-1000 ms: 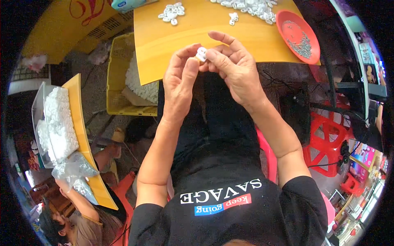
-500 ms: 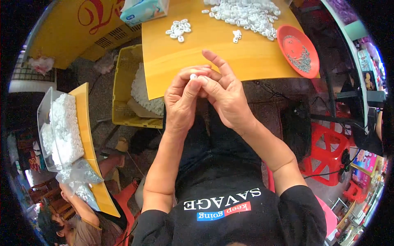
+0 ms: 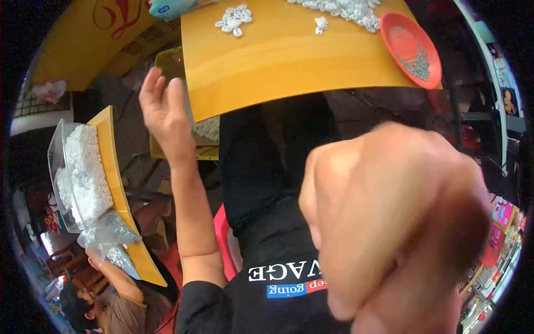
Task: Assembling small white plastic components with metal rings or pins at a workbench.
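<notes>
My left hand (image 3: 166, 111) is raised beside the left edge of the wooden table, over the yellow crate (image 3: 210, 152). Its fingers point up and apart, and I see nothing in them. Large and blurred, my right hand (image 3: 389, 206) is lifted close to the head camera; it looks bent, but its fingertips are hidden, so what it holds, if anything, does not show. On the table (image 3: 250, 72) lie a small cluster of white oval plastic pieces (image 3: 233, 21), a few more white pieces (image 3: 321, 25) and a big heap of them (image 3: 350, 10).
A red dish (image 3: 389, 33) with small metal pins or screws (image 3: 418, 64) sits at the table's right edge. At the left, another person (image 3: 119, 295) sits by a second table (image 3: 114, 161) bearing a clear bin of white pieces (image 3: 89, 172) and plastic bags (image 3: 108, 234).
My hands were together by the table's front edge, pinching a small white piece. They have parted: the left moved left over the crate, the right rose toward the camera.
</notes>
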A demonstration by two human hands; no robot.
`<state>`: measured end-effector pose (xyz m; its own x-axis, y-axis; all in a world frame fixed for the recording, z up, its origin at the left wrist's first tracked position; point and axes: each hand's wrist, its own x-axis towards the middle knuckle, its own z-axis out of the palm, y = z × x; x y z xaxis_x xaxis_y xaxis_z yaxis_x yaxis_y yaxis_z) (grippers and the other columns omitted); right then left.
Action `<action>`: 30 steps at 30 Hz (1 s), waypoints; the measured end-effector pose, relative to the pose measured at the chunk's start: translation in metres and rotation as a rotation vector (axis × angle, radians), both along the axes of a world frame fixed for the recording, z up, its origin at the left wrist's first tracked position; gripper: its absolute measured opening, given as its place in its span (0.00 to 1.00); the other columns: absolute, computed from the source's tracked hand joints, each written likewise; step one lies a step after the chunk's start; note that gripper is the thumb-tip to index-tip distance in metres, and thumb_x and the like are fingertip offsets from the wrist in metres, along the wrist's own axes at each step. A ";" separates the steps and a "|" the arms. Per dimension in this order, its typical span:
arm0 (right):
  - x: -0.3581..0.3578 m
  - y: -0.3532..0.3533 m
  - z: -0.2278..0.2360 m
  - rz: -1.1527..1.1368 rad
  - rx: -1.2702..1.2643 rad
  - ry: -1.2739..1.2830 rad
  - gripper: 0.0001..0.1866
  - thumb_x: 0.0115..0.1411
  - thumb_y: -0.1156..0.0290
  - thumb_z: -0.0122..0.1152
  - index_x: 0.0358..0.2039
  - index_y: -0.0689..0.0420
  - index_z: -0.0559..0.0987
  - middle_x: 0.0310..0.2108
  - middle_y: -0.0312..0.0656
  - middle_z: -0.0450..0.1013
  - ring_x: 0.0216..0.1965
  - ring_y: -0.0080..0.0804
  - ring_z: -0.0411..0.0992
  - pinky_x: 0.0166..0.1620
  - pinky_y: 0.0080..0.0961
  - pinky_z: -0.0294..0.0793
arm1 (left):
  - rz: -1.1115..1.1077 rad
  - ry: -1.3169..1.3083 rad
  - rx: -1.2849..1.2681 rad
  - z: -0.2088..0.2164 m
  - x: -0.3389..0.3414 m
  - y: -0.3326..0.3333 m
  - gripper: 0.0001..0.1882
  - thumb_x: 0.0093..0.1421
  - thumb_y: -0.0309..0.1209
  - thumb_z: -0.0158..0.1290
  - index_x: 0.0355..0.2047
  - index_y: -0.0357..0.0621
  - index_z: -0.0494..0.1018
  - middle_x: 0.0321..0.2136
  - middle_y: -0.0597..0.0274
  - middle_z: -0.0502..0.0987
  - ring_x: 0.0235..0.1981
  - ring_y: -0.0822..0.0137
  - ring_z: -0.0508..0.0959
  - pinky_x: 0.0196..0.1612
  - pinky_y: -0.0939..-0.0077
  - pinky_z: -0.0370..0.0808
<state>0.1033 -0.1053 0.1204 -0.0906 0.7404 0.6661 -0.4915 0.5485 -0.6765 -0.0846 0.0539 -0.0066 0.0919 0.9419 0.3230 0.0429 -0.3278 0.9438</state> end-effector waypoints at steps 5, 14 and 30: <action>-0.008 0.005 -0.015 -0.111 -0.009 -0.079 0.12 0.53 0.59 0.65 0.27 0.55 0.79 0.30 0.39 0.74 0.27 0.27 0.70 0.33 0.21 0.71 | -0.153 -0.004 0.038 -0.006 0.029 -0.028 0.21 0.63 0.27 0.52 0.55 0.34 0.64 0.53 0.53 0.69 0.54 0.63 0.69 0.55 0.72 0.68; -0.007 -0.004 -0.019 -0.378 -0.046 -0.320 0.07 0.47 0.69 0.65 0.26 0.58 0.78 0.29 0.41 0.74 0.28 0.31 0.72 0.32 0.23 0.72 | -0.311 -0.020 0.062 -0.020 0.083 -0.047 0.16 0.62 0.24 0.51 0.50 0.36 0.69 0.47 0.54 0.72 0.48 0.64 0.74 0.51 0.73 0.73; 0.105 0.044 -0.124 -1.250 -0.324 -1.158 0.08 0.58 0.66 0.59 0.34 0.55 0.81 0.32 0.44 0.76 0.29 0.41 0.76 0.33 0.36 0.73 | -0.299 0.095 0.107 -0.024 0.102 -0.047 0.13 0.60 0.21 0.52 0.46 0.37 0.72 0.40 0.58 0.75 0.35 0.69 0.76 0.41 0.76 0.74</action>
